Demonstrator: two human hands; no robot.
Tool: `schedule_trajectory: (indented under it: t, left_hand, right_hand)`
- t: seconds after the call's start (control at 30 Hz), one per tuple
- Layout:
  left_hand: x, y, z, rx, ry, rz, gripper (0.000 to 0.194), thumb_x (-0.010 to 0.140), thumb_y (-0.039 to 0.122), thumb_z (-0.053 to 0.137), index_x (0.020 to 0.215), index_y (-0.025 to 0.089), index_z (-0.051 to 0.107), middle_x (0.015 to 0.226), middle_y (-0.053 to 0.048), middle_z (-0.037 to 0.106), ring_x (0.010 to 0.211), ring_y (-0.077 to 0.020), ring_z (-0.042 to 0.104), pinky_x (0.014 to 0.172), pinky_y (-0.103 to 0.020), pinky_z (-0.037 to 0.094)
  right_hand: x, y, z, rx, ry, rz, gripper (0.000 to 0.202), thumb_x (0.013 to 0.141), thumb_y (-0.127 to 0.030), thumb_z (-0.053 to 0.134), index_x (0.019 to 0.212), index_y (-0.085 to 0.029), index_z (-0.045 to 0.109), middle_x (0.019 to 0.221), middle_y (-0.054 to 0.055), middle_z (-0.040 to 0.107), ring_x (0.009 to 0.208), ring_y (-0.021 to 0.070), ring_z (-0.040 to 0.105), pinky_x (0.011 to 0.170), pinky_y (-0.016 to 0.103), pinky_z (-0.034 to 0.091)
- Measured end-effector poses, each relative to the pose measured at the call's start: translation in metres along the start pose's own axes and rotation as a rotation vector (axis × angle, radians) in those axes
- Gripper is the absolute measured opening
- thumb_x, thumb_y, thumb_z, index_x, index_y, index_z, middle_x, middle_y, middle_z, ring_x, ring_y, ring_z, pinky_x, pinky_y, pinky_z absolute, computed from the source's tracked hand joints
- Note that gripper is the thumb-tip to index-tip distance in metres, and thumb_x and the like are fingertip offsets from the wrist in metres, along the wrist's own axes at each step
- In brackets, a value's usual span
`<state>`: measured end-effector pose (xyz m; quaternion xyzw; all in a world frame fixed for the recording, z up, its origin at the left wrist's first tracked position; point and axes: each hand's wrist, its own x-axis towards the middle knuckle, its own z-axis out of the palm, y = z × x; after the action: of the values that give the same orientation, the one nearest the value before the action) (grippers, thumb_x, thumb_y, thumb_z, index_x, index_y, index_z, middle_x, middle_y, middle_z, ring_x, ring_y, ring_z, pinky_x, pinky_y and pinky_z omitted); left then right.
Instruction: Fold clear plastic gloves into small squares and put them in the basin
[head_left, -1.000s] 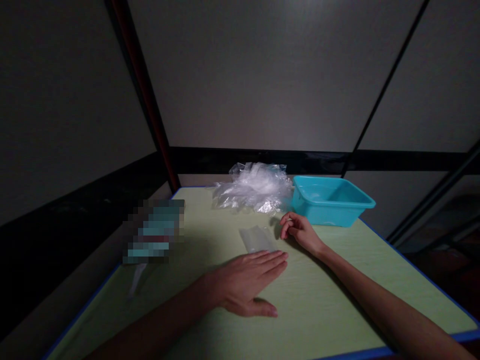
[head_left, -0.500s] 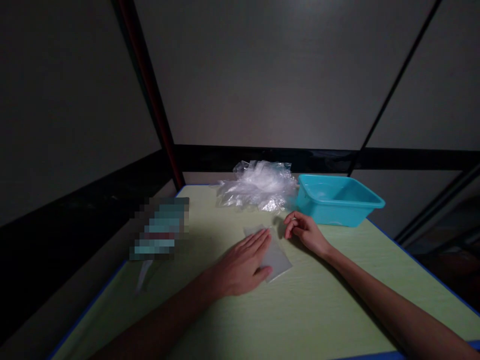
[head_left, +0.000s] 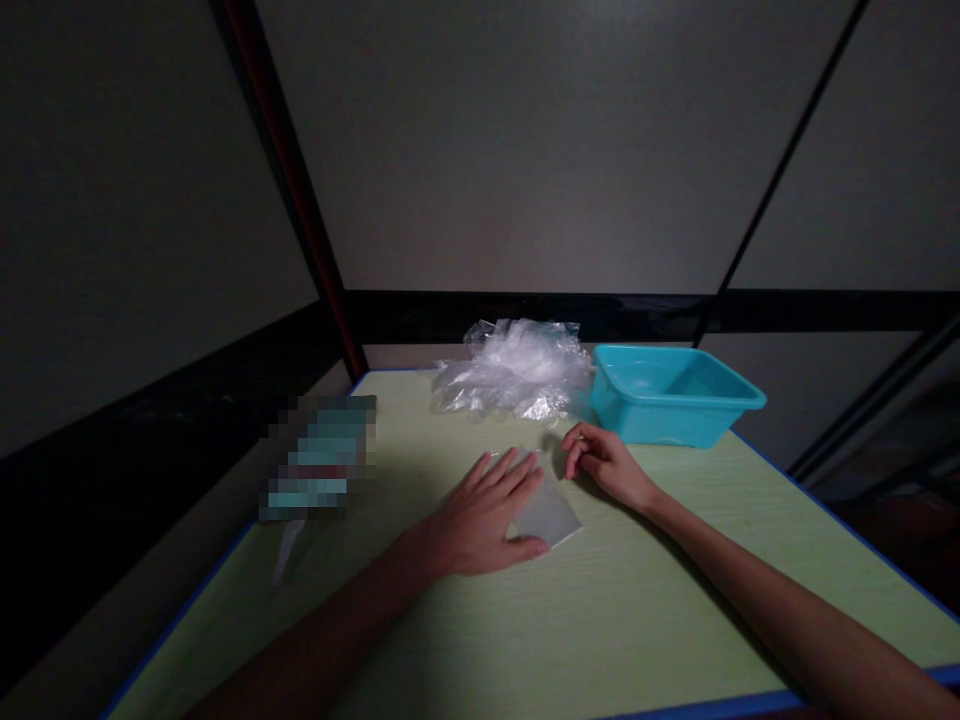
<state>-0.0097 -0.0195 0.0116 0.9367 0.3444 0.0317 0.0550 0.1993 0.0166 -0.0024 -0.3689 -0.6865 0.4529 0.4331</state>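
Observation:
My left hand (head_left: 491,515) lies flat with its fingers spread over a small clear plastic bag (head_left: 551,512) on the pale green table (head_left: 480,640). The bag's right part shows beyond the fingers; the rest is under the hand. To the right of the bag, my right hand (head_left: 606,465) rests on its side, fingers loosely curled and apart, with nothing in it. A heap of crumpled clear plastic bags (head_left: 517,365) lies at the back of the table. Just behind my right hand stands a turquoise plastic basin (head_left: 667,420).
At the table's left edge is a pixelated, blurred-out object (head_left: 319,460), with a pale strip (head_left: 286,550) hanging below it. Dark-banded wall panels (head_left: 525,150) rise right behind the table.
The fingers of my left hand have spread wider over the bag. My right hand looks much the same, and the view has shifted slightly.

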Motion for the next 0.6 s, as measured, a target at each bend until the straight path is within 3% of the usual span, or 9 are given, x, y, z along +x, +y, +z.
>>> schedule_trajectory:
  t: [0.43,0.6]
  left_hand:
    - [0.002,-0.015,0.0,0.028,-0.028,0.058,0.072,0.077,0.061,0.03,0.134,0.019,0.017,0.142,-0.007,0.011,0.13,-0.023,0.003,0.103,-0.042,0.005]
    - [0.002,-0.02,-0.001,0.025,-0.014,0.084,0.077,0.076,0.063,0.03,0.135,0.016,0.011,0.142,-0.009,0.007,0.13,-0.0229,0.0,0.103,-0.042,0.005]
  right_hand:
    - [-0.004,-0.008,0.002,-0.161,-0.045,-0.04,0.031,0.054,0.0,0.031,0.076,-0.016,0.048,0.054,-0.003,0.058,0.051,0.0103,0.05,0.053,0.022,0.038]
    - [-0.012,-0.032,-0.003,-0.389,-0.243,-0.25,0.026,0.063,0.002,0.039,0.072,-0.016,0.055,0.073,0.002,0.059,0.071,0.0136,0.053,0.067,0.027,0.041]
